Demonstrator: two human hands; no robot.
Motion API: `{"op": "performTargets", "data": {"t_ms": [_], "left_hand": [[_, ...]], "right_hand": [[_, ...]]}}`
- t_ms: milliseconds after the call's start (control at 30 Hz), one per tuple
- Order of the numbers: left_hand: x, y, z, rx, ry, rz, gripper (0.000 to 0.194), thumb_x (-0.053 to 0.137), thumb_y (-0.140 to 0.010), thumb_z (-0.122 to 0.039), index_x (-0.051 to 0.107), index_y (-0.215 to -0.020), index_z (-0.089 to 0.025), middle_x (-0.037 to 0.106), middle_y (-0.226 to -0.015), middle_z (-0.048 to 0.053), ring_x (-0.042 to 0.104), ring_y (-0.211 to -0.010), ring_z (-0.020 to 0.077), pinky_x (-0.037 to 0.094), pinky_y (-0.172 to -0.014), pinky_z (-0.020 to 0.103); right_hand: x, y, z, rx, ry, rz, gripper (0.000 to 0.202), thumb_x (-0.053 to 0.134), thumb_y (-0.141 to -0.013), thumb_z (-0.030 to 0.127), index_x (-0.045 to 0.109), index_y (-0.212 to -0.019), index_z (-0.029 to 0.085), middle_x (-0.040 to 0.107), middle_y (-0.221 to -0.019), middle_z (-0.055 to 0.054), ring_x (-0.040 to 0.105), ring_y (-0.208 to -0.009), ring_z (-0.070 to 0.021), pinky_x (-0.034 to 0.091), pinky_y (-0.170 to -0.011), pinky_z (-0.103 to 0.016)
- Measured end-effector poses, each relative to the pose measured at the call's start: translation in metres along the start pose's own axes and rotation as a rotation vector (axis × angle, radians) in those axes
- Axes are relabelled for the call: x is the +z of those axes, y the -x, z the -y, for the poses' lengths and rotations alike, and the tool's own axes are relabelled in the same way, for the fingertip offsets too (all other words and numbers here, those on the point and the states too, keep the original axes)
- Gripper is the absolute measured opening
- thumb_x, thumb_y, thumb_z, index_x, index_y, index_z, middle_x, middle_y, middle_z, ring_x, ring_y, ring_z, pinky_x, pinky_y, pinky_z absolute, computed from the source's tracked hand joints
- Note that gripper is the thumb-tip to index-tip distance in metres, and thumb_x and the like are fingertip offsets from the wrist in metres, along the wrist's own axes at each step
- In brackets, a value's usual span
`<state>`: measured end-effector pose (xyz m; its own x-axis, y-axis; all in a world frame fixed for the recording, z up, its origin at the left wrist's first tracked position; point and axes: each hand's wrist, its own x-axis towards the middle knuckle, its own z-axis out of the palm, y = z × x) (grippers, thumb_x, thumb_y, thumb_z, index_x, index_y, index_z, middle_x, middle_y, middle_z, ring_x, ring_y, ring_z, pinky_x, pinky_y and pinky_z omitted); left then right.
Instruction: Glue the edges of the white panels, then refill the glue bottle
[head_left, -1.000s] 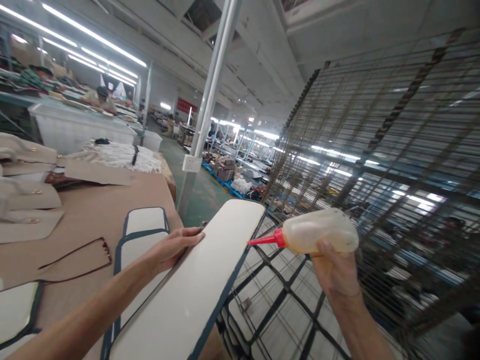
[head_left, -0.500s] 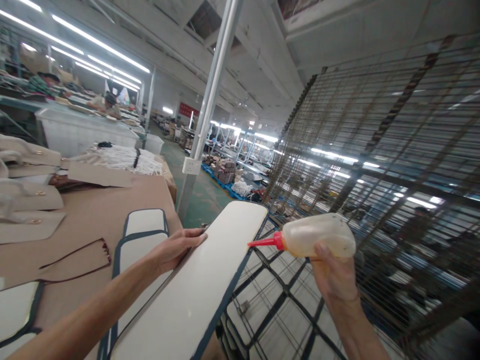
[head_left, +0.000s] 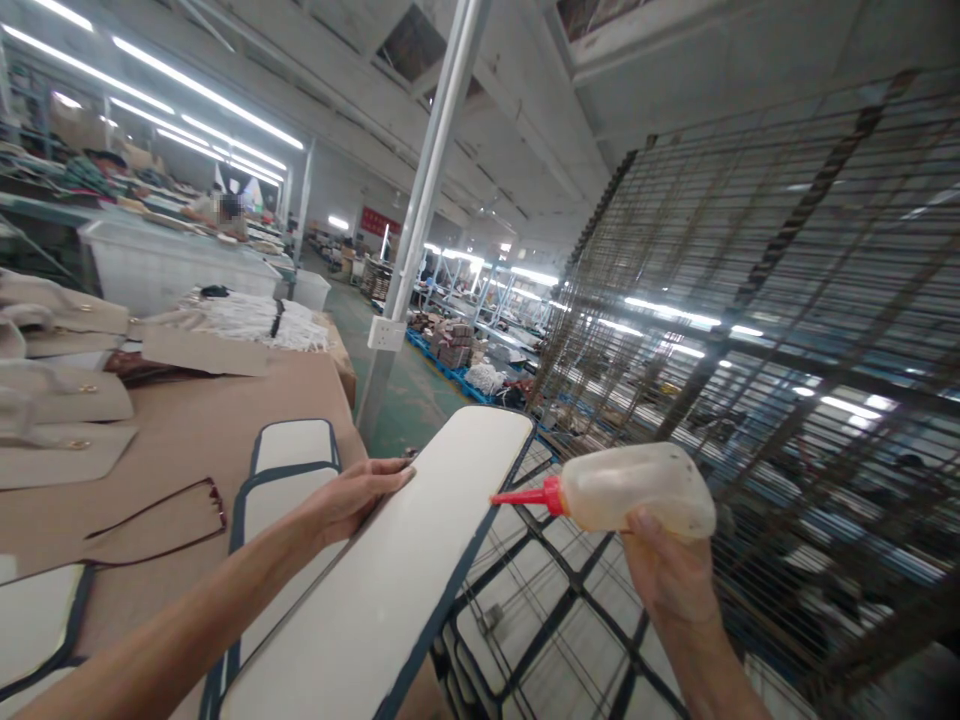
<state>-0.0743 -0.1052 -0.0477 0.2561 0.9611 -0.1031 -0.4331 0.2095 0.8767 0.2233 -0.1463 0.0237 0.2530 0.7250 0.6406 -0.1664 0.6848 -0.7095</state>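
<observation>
A long white panel (head_left: 405, 545) with rounded corners and a dark blue edge lies tilted in front of me. My left hand (head_left: 364, 495) grips its left edge, thumb on top and fingers out of sight underneath. In my right hand (head_left: 671, 565) is a translucent squeeze bottle (head_left: 637, 490) with a red nozzle (head_left: 529, 495), held on its side. The nozzle's tip touches or nearly touches the panel's right edge. Yellowish liquid shows low in the bottle. More white panels (head_left: 289, 500) with dark blue borders lie under and beside my left forearm.
Eyeglasses (head_left: 217, 505) rest on the brown tabletop (head_left: 300, 390). Beige bag pieces (head_left: 67, 395) and a white strap bundle (head_left: 240, 320) lie farther left. A metal post (head_left: 427, 170) stands ahead. Wire racking (head_left: 712, 260) rises at right, over a dark-barred grid (head_left: 574, 580). Two people sit far left.
The nozzle tip has slid a little down along the panel's right edge, with the bottle lowered slightly. My left hand and the panel stay nearly as they were.
</observation>
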Motion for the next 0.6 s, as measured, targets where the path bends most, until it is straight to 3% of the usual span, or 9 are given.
{"op": "performTargets", "data": {"t_ms": [233, 433, 600], "left_hand": [[0.0, -0.003, 0.0, -0.009, 0.017, -0.007, 0.053, 0.09, -0.047, -0.03, 0.067, -0.09, -0.01, 0.075, -0.075, 0.01, 0.068, -0.057, 0.0179, 0.056, -0.052, 0.024], [-0.001, -0.006, 0.0, -0.005, 0.02, 0.017, 0.052, 0.089, -0.049, -0.03, 0.068, -0.092, -0.01, 0.075, -0.075, 0.009, 0.068, -0.057, 0.0185, 0.056, -0.052, 0.025], [0.0, -0.007, -0.003, -0.003, 0.009, 0.015, 0.052, 0.088, -0.051, -0.029, 0.067, -0.094, -0.009, 0.074, -0.075, 0.01, 0.069, -0.058, 0.019, 0.056, -0.052, 0.024]], "right_hand": [[-0.014, 0.004, -0.011, -0.022, 0.021, 0.093, 0.067, 0.08, -0.062, 0.029, 0.057, -0.125, 0.025, 0.071, -0.099, -0.009, 0.067, -0.082, -0.0246, 0.052, -0.081, -0.045], [-0.008, 0.013, -0.007, -0.017, 0.015, 0.018, 0.07, 0.082, -0.059, 0.027, 0.057, -0.124, 0.028, 0.071, -0.102, -0.007, 0.067, -0.079, -0.022, 0.054, -0.073, -0.037], [-0.01, 0.017, -0.008, -0.017, 0.019, 0.015, 0.067, 0.08, -0.06, 0.027, 0.057, -0.124, 0.026, 0.071, -0.1, -0.008, 0.067, -0.076, -0.0213, 0.054, -0.073, -0.038]]}}
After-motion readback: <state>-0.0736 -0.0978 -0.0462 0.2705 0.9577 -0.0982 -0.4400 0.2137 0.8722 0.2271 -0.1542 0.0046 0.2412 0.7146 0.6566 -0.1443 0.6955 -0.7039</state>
